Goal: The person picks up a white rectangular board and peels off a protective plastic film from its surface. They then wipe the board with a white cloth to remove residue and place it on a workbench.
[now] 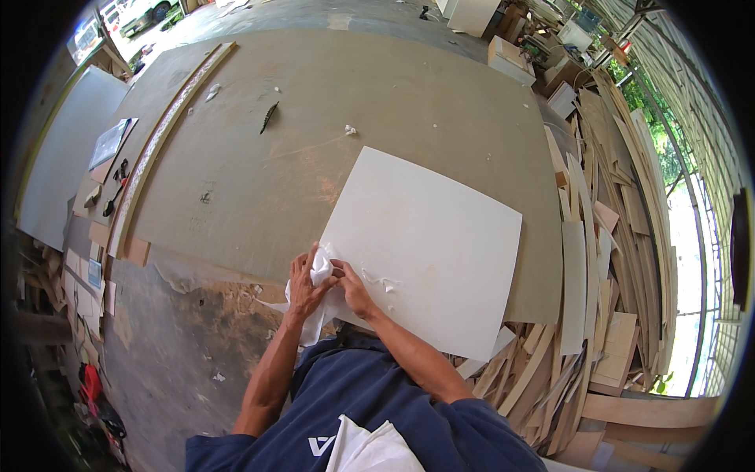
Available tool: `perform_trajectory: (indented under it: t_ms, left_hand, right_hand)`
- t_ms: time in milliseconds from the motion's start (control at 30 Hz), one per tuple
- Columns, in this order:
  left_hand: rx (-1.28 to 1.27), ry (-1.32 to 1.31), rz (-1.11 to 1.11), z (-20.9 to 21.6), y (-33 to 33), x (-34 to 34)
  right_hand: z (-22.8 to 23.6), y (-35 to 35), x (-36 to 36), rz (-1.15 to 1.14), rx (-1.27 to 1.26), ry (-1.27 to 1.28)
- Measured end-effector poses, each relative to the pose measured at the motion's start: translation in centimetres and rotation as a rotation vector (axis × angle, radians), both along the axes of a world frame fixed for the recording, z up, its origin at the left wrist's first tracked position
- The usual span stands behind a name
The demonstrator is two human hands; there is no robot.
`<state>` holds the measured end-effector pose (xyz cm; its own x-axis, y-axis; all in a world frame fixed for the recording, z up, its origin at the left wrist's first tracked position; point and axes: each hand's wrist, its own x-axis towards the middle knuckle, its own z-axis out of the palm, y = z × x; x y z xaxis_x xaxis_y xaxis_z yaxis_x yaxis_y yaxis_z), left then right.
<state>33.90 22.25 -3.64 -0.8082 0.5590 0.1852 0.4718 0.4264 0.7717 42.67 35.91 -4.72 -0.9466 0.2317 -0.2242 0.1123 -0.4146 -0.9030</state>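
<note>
Head view: crumpled white cloth (321, 268), possibly paper.

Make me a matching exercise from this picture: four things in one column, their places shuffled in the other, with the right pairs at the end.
Things
1. white panel
2. crumpled white sheet
3. long narrow strip
4. pile of wood pieces

Places
A. along the left side of the brownish-grey tabletop
B. beyond the tabletop's right edge
C. at the left hand and right hand
D. flat on the tabletop, mostly right of the hands

Pairs: 1-D, 2-C, 3-A, 4-B
</note>
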Motion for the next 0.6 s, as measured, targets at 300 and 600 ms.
perform_trajectory:
  t_ms: [300,600]
  left_hand:
    - [-0.121,0.113,0.113,-0.9,0.1,0.8]
    - [-0.066,0.092,0.192,-1.2,0.2,1.1]
  right_hand:
    - [0.5,9.8,-2.1,-0.438,1.301,-0.167]
    - [1.7,12.5,-3.5,-0.112,1.363,-0.403]
